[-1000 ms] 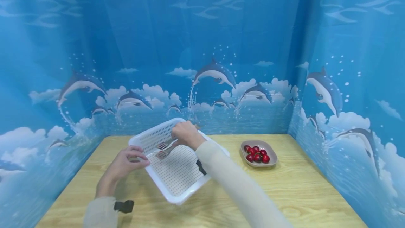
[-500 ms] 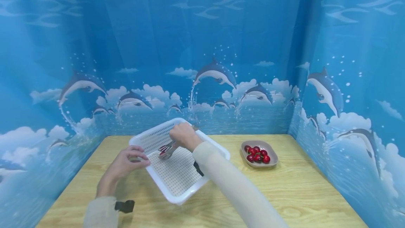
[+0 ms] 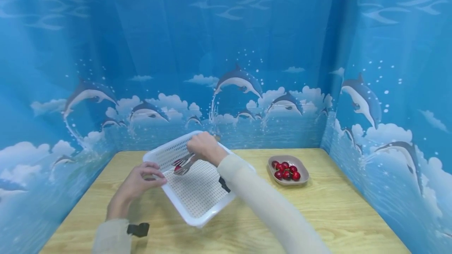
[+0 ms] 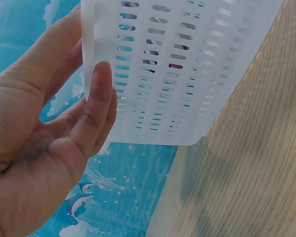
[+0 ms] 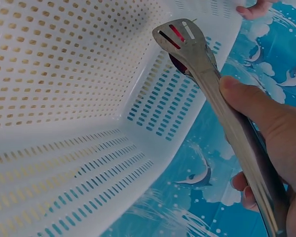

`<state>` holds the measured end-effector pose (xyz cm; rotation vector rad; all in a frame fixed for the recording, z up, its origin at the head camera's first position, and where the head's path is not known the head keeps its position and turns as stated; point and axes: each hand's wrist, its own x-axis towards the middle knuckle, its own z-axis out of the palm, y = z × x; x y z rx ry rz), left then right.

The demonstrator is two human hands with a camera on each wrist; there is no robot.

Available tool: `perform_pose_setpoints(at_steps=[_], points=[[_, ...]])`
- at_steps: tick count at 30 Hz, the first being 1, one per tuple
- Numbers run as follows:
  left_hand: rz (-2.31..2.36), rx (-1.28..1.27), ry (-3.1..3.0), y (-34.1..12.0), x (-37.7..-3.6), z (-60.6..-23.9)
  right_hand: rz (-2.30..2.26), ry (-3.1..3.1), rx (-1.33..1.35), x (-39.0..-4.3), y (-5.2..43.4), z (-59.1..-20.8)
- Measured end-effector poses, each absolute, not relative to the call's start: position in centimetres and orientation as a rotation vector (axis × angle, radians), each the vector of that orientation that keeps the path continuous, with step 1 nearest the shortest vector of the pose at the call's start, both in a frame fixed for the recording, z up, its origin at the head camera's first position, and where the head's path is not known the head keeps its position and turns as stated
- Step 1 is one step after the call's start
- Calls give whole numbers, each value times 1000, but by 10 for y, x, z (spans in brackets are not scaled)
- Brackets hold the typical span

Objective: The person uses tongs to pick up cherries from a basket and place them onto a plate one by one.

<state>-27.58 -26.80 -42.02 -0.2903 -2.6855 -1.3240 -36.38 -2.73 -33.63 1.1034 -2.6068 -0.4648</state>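
Note:
A white perforated plastic basket [image 3: 197, 191] is in the middle of the head view. My left hand [image 3: 143, 179] pinches its left rim between thumb and fingers; the left wrist view shows this hand [image 4: 64, 113] from outside the basket wall [image 4: 153, 98]. My right hand [image 3: 206, 148] grips metal tongs [image 5: 241, 133] over the basket's inside. Between the slotted tips of the tongs sits a dark red cherry [image 5: 177, 63], partly hidden by the metal. Inside the basket, the floor shows bare around the tongs.
On the right of the wooden table [image 3: 332, 207] stands a small beige dish [image 3: 301, 179] holding several red cherries [image 3: 286, 171]. Blue curtains [image 3: 176, 50] printed with dolphins hang behind the table and on both sides.
The tongs shift a little right and then back left inside the basket, with the cherry showing between their tips. The left hand, basket and dish stay nearly where they were.

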Motion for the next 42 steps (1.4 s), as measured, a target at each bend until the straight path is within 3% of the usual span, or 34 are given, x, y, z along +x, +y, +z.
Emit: perform_pose_setpoints(at_steps=[20,42], points=[[-1462,-331,-2663,-267,-276,-419,-330,-2474,1201,-345,18,-312],[-1450,-294,-2686,-267,-276,-422,-220,-2420,1146,-336,62,-314]])
